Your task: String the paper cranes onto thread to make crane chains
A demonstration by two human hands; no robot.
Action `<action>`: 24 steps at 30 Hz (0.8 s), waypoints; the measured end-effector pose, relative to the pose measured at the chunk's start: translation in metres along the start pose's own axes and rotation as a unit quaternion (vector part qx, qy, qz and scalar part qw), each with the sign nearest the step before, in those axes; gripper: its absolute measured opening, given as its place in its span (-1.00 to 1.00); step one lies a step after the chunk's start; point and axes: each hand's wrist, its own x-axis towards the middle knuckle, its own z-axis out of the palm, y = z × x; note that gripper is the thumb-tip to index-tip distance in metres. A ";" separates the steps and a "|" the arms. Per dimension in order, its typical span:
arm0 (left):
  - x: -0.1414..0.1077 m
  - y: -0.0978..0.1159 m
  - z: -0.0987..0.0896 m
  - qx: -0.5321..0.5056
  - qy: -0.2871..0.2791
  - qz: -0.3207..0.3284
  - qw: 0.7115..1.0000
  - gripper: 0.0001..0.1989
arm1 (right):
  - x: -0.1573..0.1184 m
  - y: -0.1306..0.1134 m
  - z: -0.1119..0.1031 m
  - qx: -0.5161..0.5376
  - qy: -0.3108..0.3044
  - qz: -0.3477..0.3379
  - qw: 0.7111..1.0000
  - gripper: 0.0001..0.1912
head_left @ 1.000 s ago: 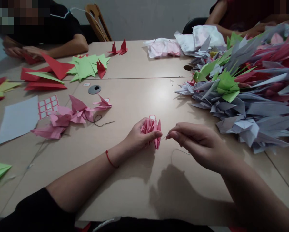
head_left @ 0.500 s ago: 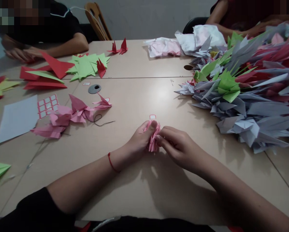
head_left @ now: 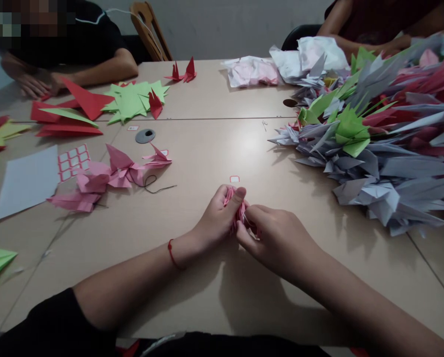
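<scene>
A stack of folded pink paper (head_left: 240,215) is gripped in my left hand (head_left: 220,214), thumb across its top, a little above the table. My right hand (head_left: 270,233) pinches the stack's right side with bent fingers. A thin pale strand shows by the right fingertips; what it is I cannot make out. Just beyond my hands lies a small red-edged label (head_left: 234,179). To the left rest several pink origami cranes (head_left: 121,168), with a dark thread (head_left: 157,190) curling out beside them.
A large heap of grey, red and green paper cranes (head_left: 378,144) fills the right side. White packets (head_left: 249,72) lie at the back. Red folded paper (head_left: 86,101), green paper (head_left: 129,101), a white sheet (head_left: 27,181) and a label sheet (head_left: 73,162) lie left. Two people sit opposite.
My right fingers have curled further around the stack's right side, and the stack has turned slightly. My left thumb has shifted a little right. The things on the table stay put.
</scene>
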 end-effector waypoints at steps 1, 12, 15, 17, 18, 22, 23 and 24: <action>0.000 0.000 0.000 0.014 0.013 0.005 1.000 -0.60 | 0.000 -0.001 0.000 -0.024 0.019 -0.004 1.000 -0.79; 0.000 0.001 0.004 0.013 0.080 0.025 0.996 -0.64 | 0.000 -0.008 0.009 -0.149 0.087 -0.028 0.985 -0.74; -0.002 0.001 0.003 -0.020 0.065 0.008 0.998 -0.60 | 0.003 -0.007 0.011 -0.130 0.073 -0.029 0.988 -0.73; -0.002 0.000 0.002 -0.065 0.037 -0.004 0.997 -0.57 | 0.005 -0.003 0.011 -0.093 0.064 -0.017 0.993 -0.74; -0.002 -0.001 0.001 -0.092 0.016 -0.008 0.996 -0.56 | 0.006 -0.001 0.011 -0.071 0.058 -0.007 0.996 -0.75; 0.000 -0.003 -0.001 -0.169 -0.057 -0.039 0.983 -0.63 | 0.007 0.008 0.011 0.006 0.020 0.021 1.000 -0.82; 0.001 -0.003 -0.002 -0.174 -0.061 -0.050 0.982 -0.65 | 0.007 0.008 0.011 0.020 0.011 0.015 1.000 -0.83; 0.001 -0.004 -0.002 -0.174 -0.057 -0.059 0.981 -0.66 | 0.006 0.009 0.011 0.034 0.000 0.006 0.999 -0.83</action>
